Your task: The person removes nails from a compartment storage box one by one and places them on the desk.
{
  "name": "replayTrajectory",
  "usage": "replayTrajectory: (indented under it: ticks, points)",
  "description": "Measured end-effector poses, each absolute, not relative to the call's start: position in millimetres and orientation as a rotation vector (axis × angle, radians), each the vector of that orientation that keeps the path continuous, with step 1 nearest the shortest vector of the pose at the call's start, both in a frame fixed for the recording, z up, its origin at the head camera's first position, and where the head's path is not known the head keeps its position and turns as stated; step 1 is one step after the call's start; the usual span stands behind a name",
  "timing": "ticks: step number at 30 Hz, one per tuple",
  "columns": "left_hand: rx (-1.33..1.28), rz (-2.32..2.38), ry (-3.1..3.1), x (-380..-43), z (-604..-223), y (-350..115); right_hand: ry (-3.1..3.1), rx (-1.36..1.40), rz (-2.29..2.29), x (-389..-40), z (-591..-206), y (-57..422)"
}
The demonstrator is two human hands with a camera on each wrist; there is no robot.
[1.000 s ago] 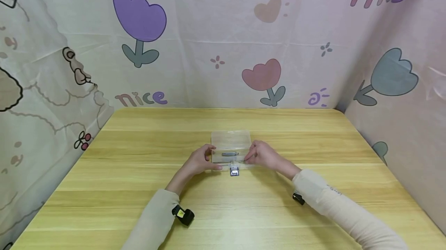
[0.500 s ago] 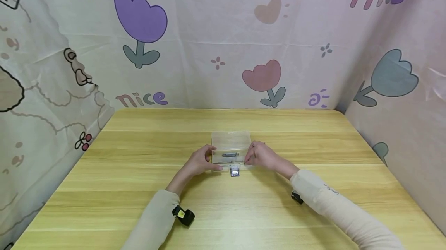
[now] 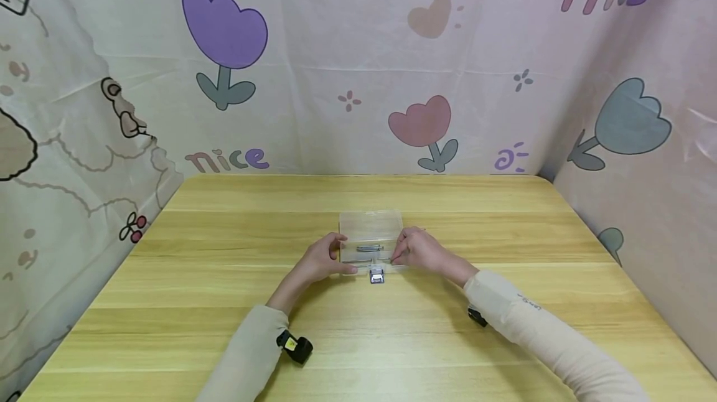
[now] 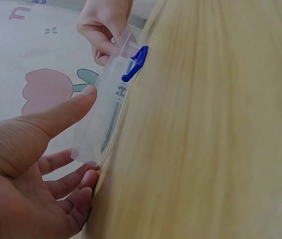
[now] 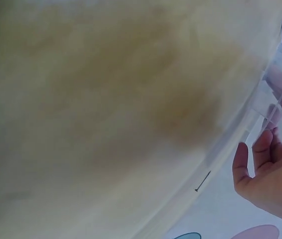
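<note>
A clear plastic box (image 3: 371, 225) lies on the table with its lid laid back and a blue latch (image 3: 377, 275) at the front. Several nails (image 3: 370, 248) sit together in its rear compartment, with more thin nails (image 3: 356, 261) in the front left one. My left hand (image 3: 323, 257) holds the box's left end, thumb at the front and fingers behind. Down at the right front compartment, my right hand (image 3: 424, 249) pinches what looks like a nail, mostly hidden by the fingertips. In the right wrist view, the fingers of this hand (image 5: 273, 181) bend over the box wall.
A loose nail (image 5: 203, 180) lies on the wooden table (image 3: 370, 340) beyond my right hand, near the far edge in the right wrist view. A printed cloth (image 3: 336, 28) hangs behind the table and along both sides.
My right fingertips have dipped slightly into the right front compartment, and less of the thin nail shows at their tips. My left hand and the box have stayed put.
</note>
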State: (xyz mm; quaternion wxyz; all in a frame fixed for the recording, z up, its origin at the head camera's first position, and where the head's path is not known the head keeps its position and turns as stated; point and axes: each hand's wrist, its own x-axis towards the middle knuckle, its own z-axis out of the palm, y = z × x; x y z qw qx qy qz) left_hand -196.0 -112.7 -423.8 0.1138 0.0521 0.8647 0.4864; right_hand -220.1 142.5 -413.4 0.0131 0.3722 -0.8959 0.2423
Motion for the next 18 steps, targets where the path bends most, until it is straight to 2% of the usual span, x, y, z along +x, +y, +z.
replayTrajectory:
  ticks: [18]
  points:
    - [0.166,1.423,2.544,-194.0,-422.9,-114.5,-2.773,1.178,0.823,-218.4,-414.8,144.5]
